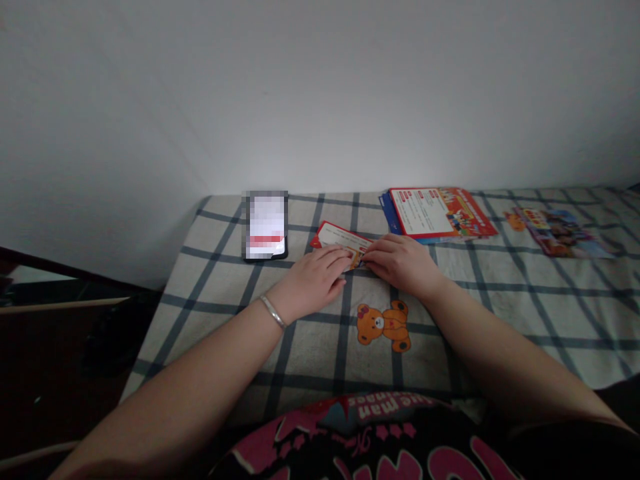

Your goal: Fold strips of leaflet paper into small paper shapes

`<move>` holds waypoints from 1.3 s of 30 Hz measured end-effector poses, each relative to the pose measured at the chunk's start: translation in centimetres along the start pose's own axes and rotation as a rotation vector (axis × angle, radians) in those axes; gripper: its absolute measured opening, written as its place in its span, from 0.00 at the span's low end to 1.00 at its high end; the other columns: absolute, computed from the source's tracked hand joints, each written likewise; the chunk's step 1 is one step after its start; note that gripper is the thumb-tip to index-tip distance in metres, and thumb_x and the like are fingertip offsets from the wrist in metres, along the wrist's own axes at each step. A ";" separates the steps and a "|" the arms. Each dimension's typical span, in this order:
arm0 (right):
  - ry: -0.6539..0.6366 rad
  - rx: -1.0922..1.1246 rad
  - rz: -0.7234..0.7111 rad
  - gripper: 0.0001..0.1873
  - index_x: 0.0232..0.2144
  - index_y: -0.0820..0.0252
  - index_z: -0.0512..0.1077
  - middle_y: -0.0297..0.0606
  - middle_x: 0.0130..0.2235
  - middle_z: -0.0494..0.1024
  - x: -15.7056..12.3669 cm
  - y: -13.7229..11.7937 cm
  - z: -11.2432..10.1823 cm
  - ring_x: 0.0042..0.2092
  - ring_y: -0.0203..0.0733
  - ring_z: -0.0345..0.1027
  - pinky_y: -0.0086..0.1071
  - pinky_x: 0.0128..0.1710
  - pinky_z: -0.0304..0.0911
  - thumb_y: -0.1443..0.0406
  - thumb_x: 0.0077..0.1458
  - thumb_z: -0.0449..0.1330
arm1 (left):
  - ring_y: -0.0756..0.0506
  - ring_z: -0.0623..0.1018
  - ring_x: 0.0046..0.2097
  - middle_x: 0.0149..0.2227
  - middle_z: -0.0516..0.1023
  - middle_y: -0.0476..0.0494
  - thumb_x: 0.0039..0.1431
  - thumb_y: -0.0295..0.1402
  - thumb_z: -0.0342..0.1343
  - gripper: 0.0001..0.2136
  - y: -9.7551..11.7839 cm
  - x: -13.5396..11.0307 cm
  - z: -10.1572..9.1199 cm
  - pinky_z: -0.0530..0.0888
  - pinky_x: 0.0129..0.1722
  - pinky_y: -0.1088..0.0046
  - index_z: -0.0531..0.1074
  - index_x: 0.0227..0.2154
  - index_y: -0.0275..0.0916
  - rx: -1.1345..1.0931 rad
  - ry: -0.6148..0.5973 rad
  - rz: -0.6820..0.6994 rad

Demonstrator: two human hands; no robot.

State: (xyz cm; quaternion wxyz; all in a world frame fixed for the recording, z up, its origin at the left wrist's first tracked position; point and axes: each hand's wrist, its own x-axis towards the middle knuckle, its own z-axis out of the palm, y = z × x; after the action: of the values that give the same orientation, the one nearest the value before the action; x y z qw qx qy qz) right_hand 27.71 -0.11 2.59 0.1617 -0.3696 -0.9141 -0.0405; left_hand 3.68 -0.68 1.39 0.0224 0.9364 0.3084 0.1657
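Note:
A red-bordered printed paper (343,235), with lines of text on a white panel, lies on the checked tablecloth and looks folded over. My left hand (317,277), a silver bangle on its wrist, rests with its fingers over the paper's near left part and holds it against the cloth. At the right end, the closed fingers of my right hand (405,263) grip the paper's edge. The two hands' fingertips are almost touching. Both hands hide much of the paper, including its near edge.
A phone (266,225) with a blurred screen lies left of the paper. A stack of printed leaflets (435,215) sits behind my right hand. Farther right is a colourful picture sheet (565,233). The checked tablecloth (310,353) meets a white wall (320,100) at the back.

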 end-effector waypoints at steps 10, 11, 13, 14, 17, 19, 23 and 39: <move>-0.096 -0.193 -0.050 0.11 0.33 0.60 0.75 0.40 0.35 0.79 0.5 -1.1 -0.5 0.37 0.42 0.69 0.36 0.33 0.60 0.67 0.63 0.53 | 0.39 0.68 0.58 0.55 0.70 0.36 0.62 0.32 0.54 0.17 -0.4 0.0 0.2 0.65 0.61 0.57 0.68 0.53 0.32 0.031 0.044 -0.044; -0.095 -0.202 -0.058 0.11 0.34 0.60 0.75 0.40 0.35 0.78 0.5 -1.1 -0.5 0.37 0.42 0.69 0.36 0.33 0.59 0.67 0.63 0.53 | 0.39 0.68 0.58 0.55 0.70 0.36 0.62 0.32 0.54 0.17 -0.4 0.0 0.2 0.65 0.61 0.57 0.68 0.53 0.32 0.033 0.046 -0.043; -0.081 -0.217 -0.064 0.10 0.34 0.60 0.74 0.39 0.35 0.78 0.5 -1.0 -0.5 0.37 0.42 0.69 0.36 0.32 0.59 0.67 0.62 0.53 | 0.39 0.68 0.58 0.55 0.71 0.37 0.62 0.32 0.54 0.17 -0.4 0.0 0.1 0.66 0.60 0.56 0.68 0.52 0.33 0.037 0.052 -0.034; -0.069 -0.223 -0.064 0.09 0.34 0.60 0.74 0.39 0.35 0.78 0.5 -1.0 -0.4 0.37 0.42 0.68 0.35 0.32 0.59 0.67 0.62 0.53 | 0.39 0.69 0.57 0.54 0.71 0.37 0.62 0.32 0.54 0.16 -0.4 0.0 0.0 0.67 0.59 0.56 0.69 0.52 0.34 0.040 0.055 -0.028; -0.043 -0.218 -0.073 0.09 0.34 0.61 0.74 0.39 0.35 0.78 0.4 -0.9 -0.1 0.37 0.42 0.68 0.35 0.33 0.60 0.67 0.61 0.54 | 0.40 0.70 0.55 0.52 0.73 0.40 0.62 0.32 0.55 0.13 -0.2 0.1 -0.2 0.69 0.55 0.56 0.71 0.49 0.37 0.051 0.049 -0.006; -0.036 -0.186 -0.084 0.09 0.34 0.61 0.74 0.40 0.35 0.77 0.4 -1.1 0.0 0.37 0.42 0.67 0.35 0.35 0.60 0.67 0.60 0.54 | 0.40 0.72 0.53 0.50 0.75 0.42 0.61 0.33 0.56 0.12 -0.1 0.3 -0.3 0.70 0.53 0.57 0.72 0.47 0.38 0.068 0.043 0.010; 0.037 -0.096 -0.107 0.09 0.35 0.61 0.74 0.40 0.34 0.77 0.5 -1.9 0.2 0.36 0.43 0.67 0.35 0.34 0.60 0.66 0.60 0.53 | 0.41 0.75 0.46 0.42 0.78 0.44 0.61 0.34 0.58 0.07 0.1 0.6 -0.3 0.73 0.45 0.59 0.75 0.40 0.38 0.131 0.064 0.032; 0.050 0.010 -0.077 0.09 0.36 0.58 0.74 0.38 0.36 0.78 0.3 -0.9 0.3 0.38 0.43 0.67 0.36 0.36 0.60 0.63 0.61 0.55 | 0.45 0.76 0.41 0.37 0.78 0.45 0.65 0.31 0.52 0.06 -0.7 0.5 -0.3 0.72 0.49 0.62 0.74 0.36 0.37 -0.017 0.171 -0.009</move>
State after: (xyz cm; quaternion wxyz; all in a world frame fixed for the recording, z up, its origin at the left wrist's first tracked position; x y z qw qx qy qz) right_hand 26.85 -0.54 2.47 0.1850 -0.3324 -0.9234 -0.0512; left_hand 3.54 0.21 1.71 0.0046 0.9172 0.3122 0.2473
